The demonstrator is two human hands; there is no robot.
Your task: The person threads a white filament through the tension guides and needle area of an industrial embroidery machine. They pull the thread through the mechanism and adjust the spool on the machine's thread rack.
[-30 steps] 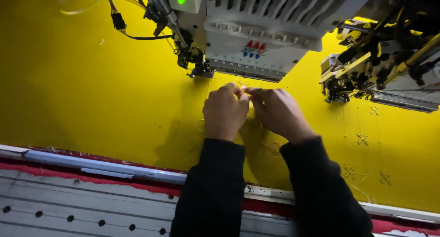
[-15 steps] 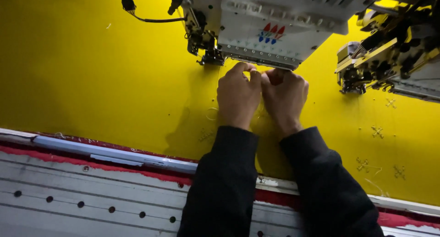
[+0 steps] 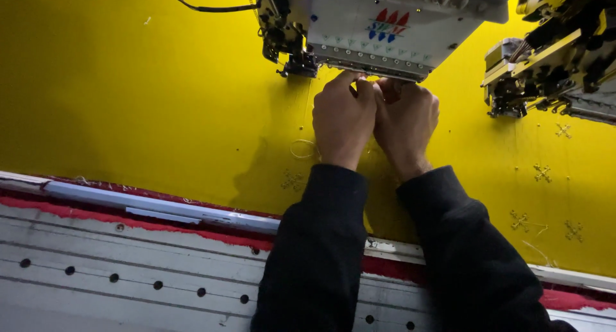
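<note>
change since earlier: your two hands have moved far, from the open yellow fabric [image 3: 147, 101] up to the underside of the embroidery head [image 3: 398, 30]; the head now sits nearer the frame's middle.
head view, left hand [image 3: 343, 117]: fingers curled, tips pinched together just under the needle row [image 3: 369, 61]; what they pinch is too small to tell.
head view, right hand [image 3: 405, 123]: touching the left hand, knuckles toward you, fingertips hidden under the head; grip cannot be told.
key relation: the needle row lies directly far of both hands, its long axis running left to right; left hand slightly nearer its left end.
thread: a thin loop [image 3: 303, 149] lies on the fabric, just left of your left wrist.
around: second head [image 3: 552, 69] well apart at right; stitched crosses [image 3: 542, 173] to the right; perforated rail [image 3: 128, 268] near you.
obstruction: the head's casing hides the fingertips.
</note>
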